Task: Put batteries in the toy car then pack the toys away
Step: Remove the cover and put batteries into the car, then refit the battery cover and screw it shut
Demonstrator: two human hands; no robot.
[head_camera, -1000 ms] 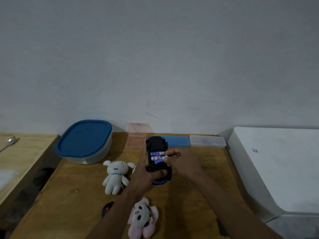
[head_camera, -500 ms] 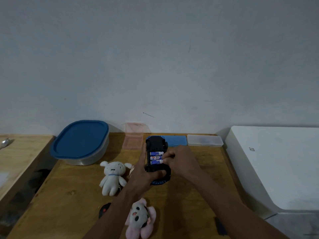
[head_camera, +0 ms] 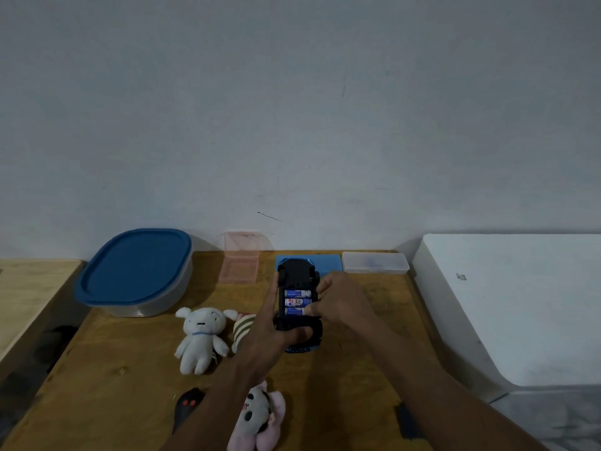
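Showing the toy car (head_camera: 296,281) turned belly-up over the far middle of the wooden table (head_camera: 113,385), its black underside faces the camera and a strip of blue body shows at its near end. Three blue batteries (head_camera: 297,302) lie side by side in the open compartment. The left hand (head_camera: 273,333) grips the car, thumb across the near end and forefinger along the left flank. The right hand (head_camera: 341,304) closes on the car's right flank with curled fingers, its thumb tip on the nearest battery (whether the car rests on the table cannot be told).

Just beyond the car lies a flat blue box (head_camera: 328,262), with a clear case (head_camera: 375,262) to its right and a pink see-through box (head_camera: 239,271) to its left. A blue-lidded tub (head_camera: 136,268) stands at far left. Left of the hands lies a white plush (head_camera: 201,336), with a striped plush (head_camera: 243,330) beside it. A pink-and-white plush (head_camera: 260,418) lies at the near edge, partly under the left forearm, with a small black object (head_camera: 187,406) to its left.
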